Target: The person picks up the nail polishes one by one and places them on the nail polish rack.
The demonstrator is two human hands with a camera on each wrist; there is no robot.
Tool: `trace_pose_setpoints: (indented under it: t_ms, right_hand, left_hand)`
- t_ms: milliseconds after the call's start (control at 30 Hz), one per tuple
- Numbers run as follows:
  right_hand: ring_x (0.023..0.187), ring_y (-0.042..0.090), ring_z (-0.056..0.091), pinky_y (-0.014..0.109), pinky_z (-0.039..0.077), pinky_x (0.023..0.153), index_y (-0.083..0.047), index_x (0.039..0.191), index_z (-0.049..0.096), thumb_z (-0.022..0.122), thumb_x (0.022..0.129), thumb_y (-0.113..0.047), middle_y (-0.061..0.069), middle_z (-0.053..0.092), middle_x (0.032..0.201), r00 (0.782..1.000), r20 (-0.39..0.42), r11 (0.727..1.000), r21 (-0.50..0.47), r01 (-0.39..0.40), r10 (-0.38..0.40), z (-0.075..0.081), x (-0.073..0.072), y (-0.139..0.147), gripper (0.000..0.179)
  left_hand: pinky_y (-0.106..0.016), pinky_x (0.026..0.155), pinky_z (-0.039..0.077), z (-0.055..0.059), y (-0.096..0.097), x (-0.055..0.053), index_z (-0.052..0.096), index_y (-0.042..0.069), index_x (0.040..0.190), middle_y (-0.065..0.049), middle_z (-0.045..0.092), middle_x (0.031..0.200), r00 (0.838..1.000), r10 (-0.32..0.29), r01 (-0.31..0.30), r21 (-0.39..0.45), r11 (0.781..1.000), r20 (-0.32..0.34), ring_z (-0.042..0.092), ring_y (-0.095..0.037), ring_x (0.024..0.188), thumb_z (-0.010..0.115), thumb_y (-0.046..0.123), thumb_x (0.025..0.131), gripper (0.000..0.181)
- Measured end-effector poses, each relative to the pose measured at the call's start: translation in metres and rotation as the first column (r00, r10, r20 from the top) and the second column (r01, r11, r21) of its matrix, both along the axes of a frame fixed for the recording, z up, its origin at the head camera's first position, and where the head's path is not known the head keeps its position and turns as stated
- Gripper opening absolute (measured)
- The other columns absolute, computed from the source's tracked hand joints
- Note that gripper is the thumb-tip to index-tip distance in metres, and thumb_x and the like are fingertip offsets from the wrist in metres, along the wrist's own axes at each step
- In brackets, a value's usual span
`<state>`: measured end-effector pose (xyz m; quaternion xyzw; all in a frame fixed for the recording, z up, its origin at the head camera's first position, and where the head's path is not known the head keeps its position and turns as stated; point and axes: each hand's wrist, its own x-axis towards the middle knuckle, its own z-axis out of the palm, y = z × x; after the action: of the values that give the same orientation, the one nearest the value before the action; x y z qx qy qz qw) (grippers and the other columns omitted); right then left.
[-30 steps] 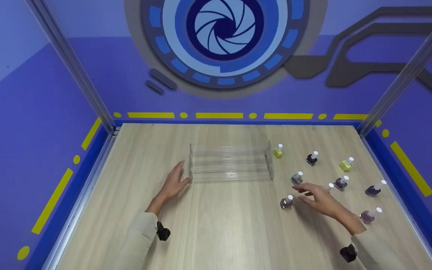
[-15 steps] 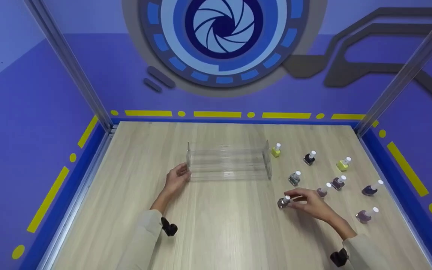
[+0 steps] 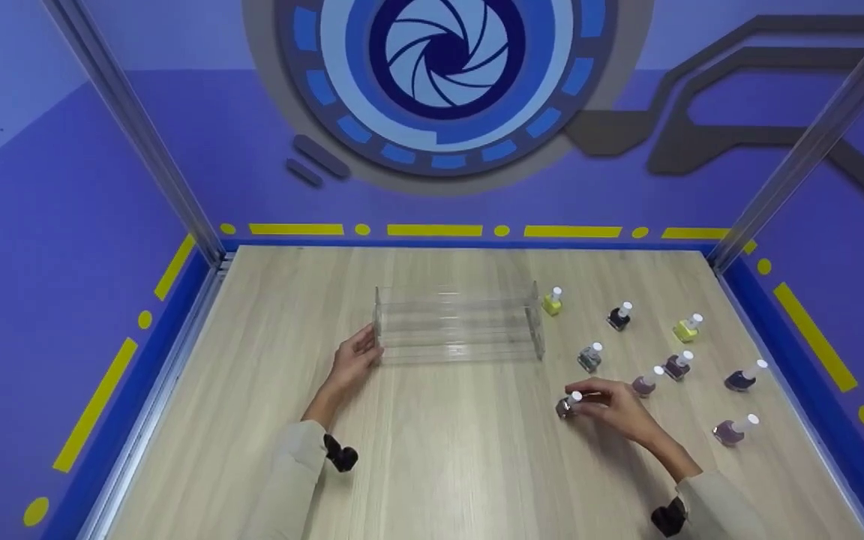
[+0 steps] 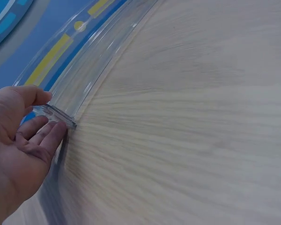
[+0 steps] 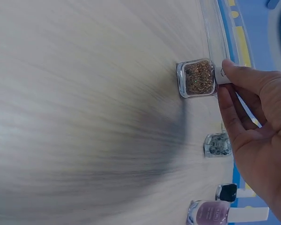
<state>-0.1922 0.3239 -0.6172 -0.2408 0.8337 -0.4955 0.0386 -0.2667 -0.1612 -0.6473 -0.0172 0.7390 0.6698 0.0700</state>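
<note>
My right hand [image 3: 616, 411] pinches the white cap of a nail polish bottle [image 3: 565, 408] between thumb and fingers. In the right wrist view, this square glass bottle [image 5: 199, 78] shows copper-brown glitter inside. To the left, a clear acrylic rack [image 3: 456, 351] with stepped tiers lies on the table, nothing on its tiers. My left hand [image 3: 352, 364] holds the rack's left end panel. From the left wrist, the thumb lies on one side of that panel [image 4: 61, 114] and the fingers on the other.
Several more white-capped polish bottles stand to the right: a yellow one [image 3: 552, 304] by the rack, a black one [image 3: 618, 318], a grey glitter one [image 3: 589, 358] and a mauve one [image 3: 729, 431] among them. Blue-purple wall panels [image 3: 199, 150] enclose the wooden table [image 3: 447, 450].
My right hand has moved slightly left and down to the copper glitter bottle and taken its cap. The left hand's fingers have closed on the rack's left end.
</note>
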Motion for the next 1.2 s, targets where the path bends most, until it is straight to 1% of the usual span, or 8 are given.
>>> trace_pose_setpoints:
  t_ms: [167,433,600,667,900,1033,1100,1200]
  right_hand:
    - [0.104,0.006,0.072,0.013,0.058,0.087,0.007,0.116,0.071,0.074,0.088,0.004,0.026,0.073,0.114,1.000,-0.010,1.000,-0.007,0.008,-0.008,-0.004,-0.002,0.002,0.028]
    - [0.105,0.000,0.070,0.011,0.057,0.087,0.013,0.115,0.068,0.074,0.087,0.006,0.030,0.072,0.114,1.000,-0.010,0.998,-0.063,0.022,-0.023,-0.007,0.001,0.000,0.030]
    - [0.101,-0.003,0.068,0.011,0.057,0.085,0.008,0.113,0.071,0.075,0.087,0.003,0.027,0.073,0.110,0.998,-0.019,0.997,-0.045,0.067,-0.068,-0.009,0.000,-0.001,0.027]
    - [0.099,-0.004,0.068,0.011,0.057,0.083,0.006,0.113,0.072,0.075,0.088,0.002,0.025,0.074,0.110,0.996,-0.020,0.996,-0.025,0.090,-0.091,-0.009,-0.001,-0.002,0.026]
    - [0.096,0.007,0.071,0.013,0.058,0.082,0.007,0.115,0.071,0.072,0.089,0.006,0.026,0.073,0.111,0.992,-0.023,0.992,0.015,0.126,-0.125,0.001,0.001,-0.006,0.026]
    - [0.097,0.000,0.068,0.010,0.056,0.083,0.002,0.115,0.073,0.075,0.089,0.001,0.023,0.074,0.112,0.989,-0.017,0.989,-0.004,0.149,-0.150,0.001,-0.006,-0.006,0.026]
    - [0.097,-0.002,0.068,0.010,0.056,0.084,0.003,0.114,0.073,0.075,0.089,0.001,0.024,0.074,0.111,0.986,-0.018,0.986,-0.027,0.163,-0.164,0.004,-0.008,-0.009,0.026]
    - [0.097,-0.001,0.068,0.010,0.056,0.084,0.006,0.113,0.073,0.075,0.088,0.003,0.024,0.074,0.110,0.983,-0.020,0.981,-0.062,0.183,-0.184,0.008,-0.010,-0.016,0.026]
  left_hand:
    - [-0.046,0.119,0.042,0.000,0.000,0.000,0.038,0.003,0.156,-0.021,0.042,0.159,0.999,0.012,-0.014,0.053,0.999,0.030,0.041,-0.036,0.149,0.056,-0.002,0.100,0.059]
    - [-0.047,0.118,0.044,-0.002,0.001,0.002,0.037,-0.002,0.155,-0.027,0.041,0.158,1.000,-0.016,0.015,0.054,0.998,0.011,0.040,-0.041,0.148,0.058,-0.003,0.099,0.060]
    - [-0.047,0.119,0.042,-0.001,0.000,0.002,0.036,-0.003,0.156,-0.027,0.038,0.160,1.000,-0.012,0.011,0.080,0.997,0.015,0.038,-0.042,0.149,0.058,-0.004,0.099,0.061]
    - [-0.048,0.119,0.042,-0.001,-0.001,0.002,0.036,-0.004,0.155,-0.028,0.038,0.159,1.000,-0.014,0.013,0.067,0.998,0.013,0.038,-0.042,0.149,0.059,-0.003,0.099,0.061]
    - [-0.047,0.117,0.045,-0.002,-0.005,-0.001,0.037,-0.006,0.154,-0.030,0.041,0.157,0.999,-0.021,0.019,0.050,0.999,0.036,0.040,-0.042,0.148,0.060,-0.003,0.098,0.060]
    - [-0.044,0.114,0.049,-0.002,-0.006,-0.004,0.042,-0.005,0.152,-0.029,0.045,0.154,0.999,-0.008,0.005,0.057,0.998,0.044,0.045,-0.041,0.145,0.061,-0.002,0.098,0.057]
    - [-0.044,0.113,0.050,-0.003,-0.007,-0.004,0.041,-0.006,0.151,-0.030,0.044,0.155,0.999,-0.012,0.009,0.066,0.998,0.045,0.044,-0.042,0.146,0.060,-0.001,0.098,0.057]
    - [-0.043,0.115,0.048,-0.005,-0.009,-0.002,0.039,-0.005,0.153,-0.028,0.042,0.157,0.997,-0.028,0.021,0.084,0.996,0.077,0.041,-0.041,0.148,0.061,-0.001,0.098,0.059]
